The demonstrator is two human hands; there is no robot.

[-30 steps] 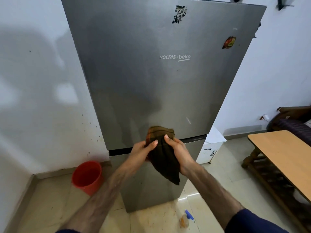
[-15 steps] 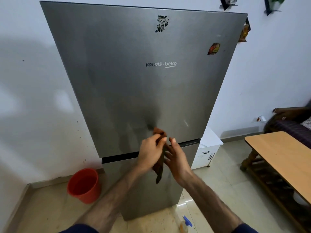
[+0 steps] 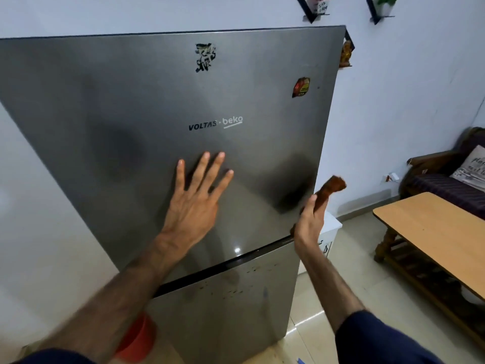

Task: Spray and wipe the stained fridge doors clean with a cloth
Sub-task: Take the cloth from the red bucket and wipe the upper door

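A tall grey steel fridge fills the view. Its upper door (image 3: 131,114) carries two stickers and a brand mark. The lower door (image 3: 223,319) shows dark specks and streaks near its top. My left hand (image 3: 195,200) lies flat on the upper door, fingers spread, below the brand mark. My right hand (image 3: 311,222) is at the upper door's right edge, closed on a folded brown cloth (image 3: 330,189) that sticks up above the fingers. No spray bottle is in view except a small blue tip (image 3: 301,361) on the floor at the bottom edge.
A red bucket (image 3: 137,340) stands on the floor left of the fridge, partly behind my left arm. A white box (image 3: 332,227) sits behind the fridge on the right. A wooden table (image 3: 430,227) and a dark sofa (image 3: 446,179) stand at right.
The hands have parted. My left hand let go of the cloth and moved up flat onto the upper door. My right hand carried the cloth right to the door's edge. The view came closer.
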